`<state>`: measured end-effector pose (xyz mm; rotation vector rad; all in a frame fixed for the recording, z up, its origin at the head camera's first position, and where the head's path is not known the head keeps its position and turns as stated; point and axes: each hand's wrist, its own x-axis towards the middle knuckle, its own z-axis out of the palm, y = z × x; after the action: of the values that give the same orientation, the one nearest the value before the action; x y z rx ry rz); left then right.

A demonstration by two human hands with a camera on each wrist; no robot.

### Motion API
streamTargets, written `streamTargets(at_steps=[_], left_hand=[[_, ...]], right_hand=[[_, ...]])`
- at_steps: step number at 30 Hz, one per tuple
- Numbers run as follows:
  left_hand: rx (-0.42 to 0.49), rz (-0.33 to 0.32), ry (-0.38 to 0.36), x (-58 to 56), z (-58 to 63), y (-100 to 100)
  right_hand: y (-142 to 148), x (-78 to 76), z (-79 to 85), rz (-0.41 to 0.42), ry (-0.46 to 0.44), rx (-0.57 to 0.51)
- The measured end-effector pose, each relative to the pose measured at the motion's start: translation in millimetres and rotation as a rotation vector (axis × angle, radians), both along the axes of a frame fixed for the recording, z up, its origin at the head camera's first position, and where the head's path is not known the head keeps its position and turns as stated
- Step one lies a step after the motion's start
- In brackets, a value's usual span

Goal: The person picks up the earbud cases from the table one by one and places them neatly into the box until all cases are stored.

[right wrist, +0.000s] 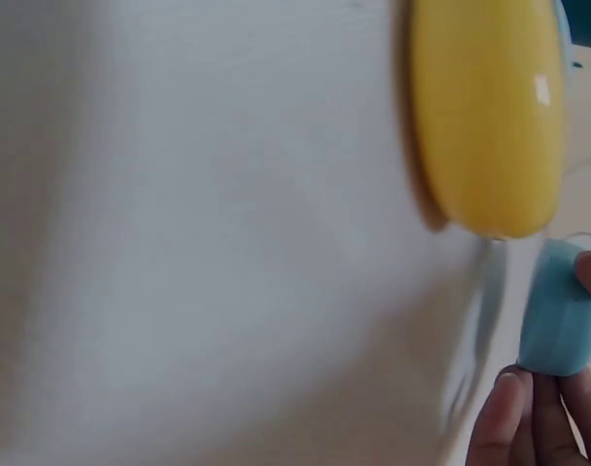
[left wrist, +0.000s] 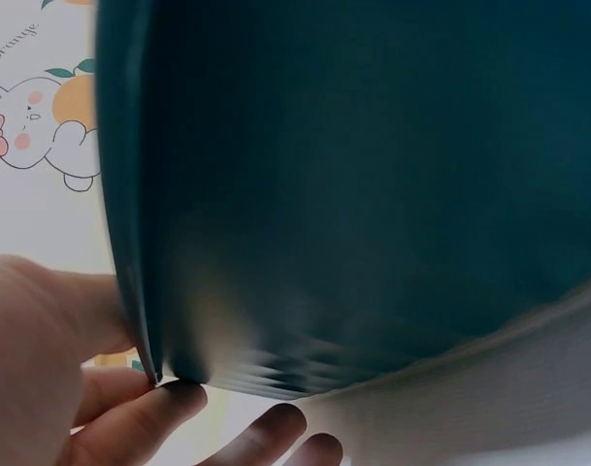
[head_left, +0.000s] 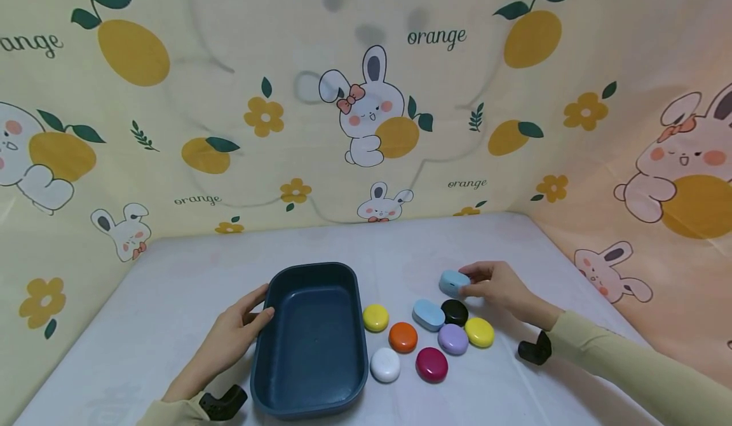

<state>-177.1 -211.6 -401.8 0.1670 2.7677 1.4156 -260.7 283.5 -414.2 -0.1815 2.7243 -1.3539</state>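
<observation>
A dark blue rectangular tray (head_left: 311, 350) with rounded corners stands on the white cloth. My left hand (head_left: 231, 334) grips its left wall, thumb at the rim; in the left wrist view the fingers (left wrist: 145, 422) curl at the outer edge. To the right, my right hand (head_left: 506, 292) pinches a light blue, rounded oval piece (head_left: 454, 283) between thumb and fingers. The right wrist view shows that light blue piece (right wrist: 559, 316) tilted on its side. Just in front of it lie a second light blue oval piece (head_left: 428, 315) and a black round one (head_left: 454, 312).
More glossy round pieces lie right of the tray: yellow (head_left: 375, 318), orange (head_left: 403, 337), white (head_left: 386, 365), crimson (head_left: 431, 365), lilac (head_left: 453, 339) and another yellow (head_left: 479, 332). A rabbit-and-orange patterned curtain (head_left: 274, 44) borders the table at the back and sides.
</observation>
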Motion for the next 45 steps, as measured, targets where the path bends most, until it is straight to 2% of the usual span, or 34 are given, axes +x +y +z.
streamTargets(at_steps=[9, 15, 23, 30, 38, 42, 45], left_hand=[[0.007, -0.011, 0.001, -0.6, 0.9, -1.4], [0.01, -0.01, 0.006, -0.5, -0.7, -1.9], [-0.005, -0.005, 0.008, 0.1, -2.2, -1.8], [-0.023, 0.009, 0.021, 1.2, -3.0, -3.1], [-0.019, 0.005, 0.007, -1.5, -5.0, -1.2], [-0.019, 0.007, -0.002, -2.0, -4.3, -0.4], [-0.021, 0.008, -0.002, -0.4, -3.2, 0.4]], right_hand=[[-8.0, -1.8, 22.5, -0.003, 0.086, -0.042], [-37.9, 1.6, 34.7, 0.017, 0.069, -0.123], [-102.7, 18.0, 43.8, 0.157, 0.052, -0.249], [-154.7, 27.9, 39.6, 0.259, 0.023, -0.33], [-189.4, 28.5, 34.6, 0.357, 0.042, -0.384], [-203.8, 34.8, 45.9, 0.383, 0.059, -0.362], [-211.5, 34.8, 45.0, 0.398, 0.062, -0.354]])
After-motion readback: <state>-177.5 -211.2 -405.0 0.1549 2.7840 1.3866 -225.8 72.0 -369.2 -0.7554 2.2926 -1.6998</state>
